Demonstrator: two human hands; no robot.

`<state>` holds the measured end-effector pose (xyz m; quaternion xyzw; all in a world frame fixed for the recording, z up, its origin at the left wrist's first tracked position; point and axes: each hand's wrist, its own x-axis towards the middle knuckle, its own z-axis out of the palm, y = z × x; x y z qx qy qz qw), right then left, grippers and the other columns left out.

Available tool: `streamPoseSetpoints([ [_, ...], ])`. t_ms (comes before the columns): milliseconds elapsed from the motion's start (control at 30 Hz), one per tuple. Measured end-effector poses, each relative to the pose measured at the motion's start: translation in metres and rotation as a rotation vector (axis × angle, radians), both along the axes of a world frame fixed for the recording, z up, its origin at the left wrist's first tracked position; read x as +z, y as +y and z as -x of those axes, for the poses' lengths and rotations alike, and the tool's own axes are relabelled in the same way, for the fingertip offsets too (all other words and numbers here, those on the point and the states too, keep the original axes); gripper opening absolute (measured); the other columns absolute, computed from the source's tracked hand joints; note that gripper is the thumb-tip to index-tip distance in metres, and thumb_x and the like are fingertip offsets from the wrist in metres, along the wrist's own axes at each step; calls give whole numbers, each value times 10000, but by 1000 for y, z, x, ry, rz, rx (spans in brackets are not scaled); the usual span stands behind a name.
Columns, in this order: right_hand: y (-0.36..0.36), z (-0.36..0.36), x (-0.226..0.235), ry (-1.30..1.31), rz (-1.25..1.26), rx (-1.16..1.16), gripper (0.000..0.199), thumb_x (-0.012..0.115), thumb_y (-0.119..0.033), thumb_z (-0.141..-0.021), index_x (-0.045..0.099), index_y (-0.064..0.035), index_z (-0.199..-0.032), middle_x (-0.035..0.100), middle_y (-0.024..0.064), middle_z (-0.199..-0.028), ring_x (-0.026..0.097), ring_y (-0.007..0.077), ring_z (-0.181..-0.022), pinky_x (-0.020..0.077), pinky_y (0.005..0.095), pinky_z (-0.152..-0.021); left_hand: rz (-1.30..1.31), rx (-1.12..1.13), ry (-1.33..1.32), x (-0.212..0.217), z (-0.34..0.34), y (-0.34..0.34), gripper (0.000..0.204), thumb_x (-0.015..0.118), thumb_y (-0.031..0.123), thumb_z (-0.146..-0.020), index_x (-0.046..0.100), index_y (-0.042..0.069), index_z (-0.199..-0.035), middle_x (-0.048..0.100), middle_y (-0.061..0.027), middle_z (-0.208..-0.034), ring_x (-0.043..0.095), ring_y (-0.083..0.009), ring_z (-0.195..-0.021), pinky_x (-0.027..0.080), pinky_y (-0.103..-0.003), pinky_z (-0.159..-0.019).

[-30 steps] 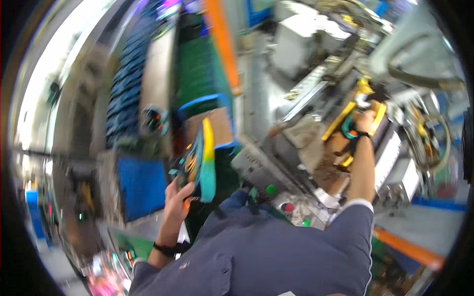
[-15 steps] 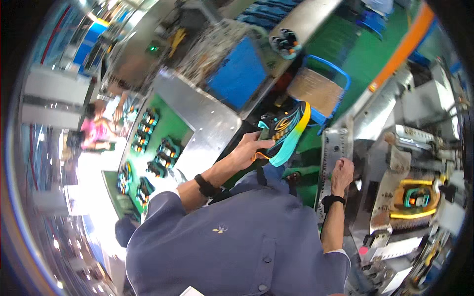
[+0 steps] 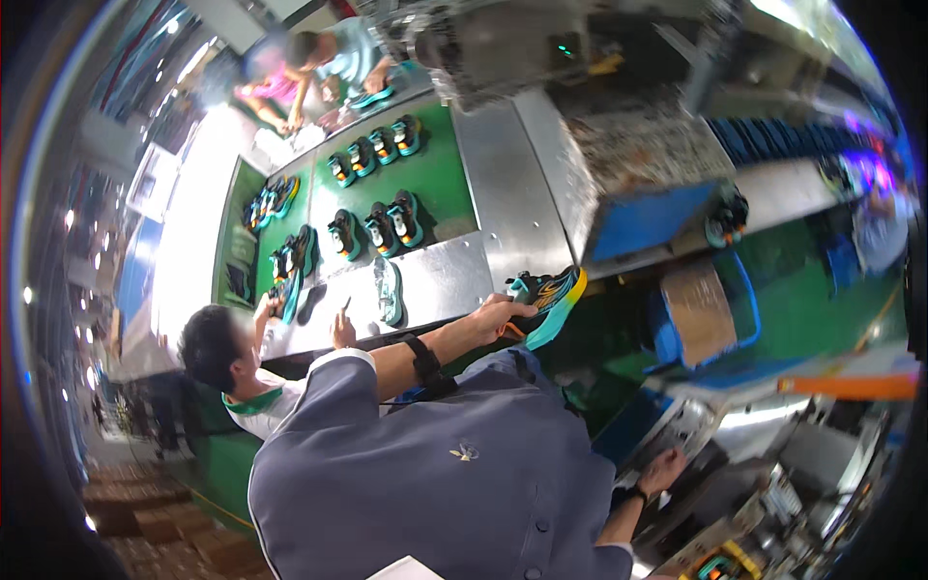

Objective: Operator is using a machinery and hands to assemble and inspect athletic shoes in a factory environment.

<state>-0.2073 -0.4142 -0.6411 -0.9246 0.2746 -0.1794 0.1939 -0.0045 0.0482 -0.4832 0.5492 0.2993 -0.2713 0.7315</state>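
Note:
My left hand [image 3: 496, 320] is closed round the heel end of a sneaker [image 3: 547, 304]. The shoe is black with orange lines, and its thick sole runs from turquoise to yellow at the toe. It is held tilted in front of my body, near the corner of a metal-edged table. Well to the right, my right hand [image 3: 662, 471] hangs beside a machine with its fingers loosely bent and apart, and nothing shows in it. A yellow-rimmed fixture with a shoe [image 3: 715, 568] in it shows at the lower edge.
Several sneakers stand in rows on the green table [image 3: 440, 184]; a pale sole [image 3: 389, 290] lies on its metal edge. A seated co-worker [image 3: 217, 353] handles a shoe at left, with others behind. A blue-framed cart [image 3: 701, 314] and an orange bar [image 3: 851, 387] are on the right.
My view and body have turned left, bringing the table and seated co-worker into fuller view. The sneaker stays in my left hand. My right hand has left the metal box top.

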Motion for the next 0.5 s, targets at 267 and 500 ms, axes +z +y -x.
streamPoseSetpoints([
  [267,36,-187,114,-278,-231,45,266,517,-130,-948,573,44,-1140,628,170,-1094,618,270,-946,487,351,-845,3,421,0,-68,-81,151,319,740,102,-776,607,-78,-1003,670,-151,-922,685,-291,-775,595,-453,-665],
  [500,132,-394,238,-313,-80,248,297,511,-161,-965,553,24,-1194,614,170,-1174,605,276,-1032,476,349,-907,-261,624,-76,-124,-242,305,361,758,127,-728,601,-68,-988,655,-186,-875,659,-294,-706,547,-454,-543],
])
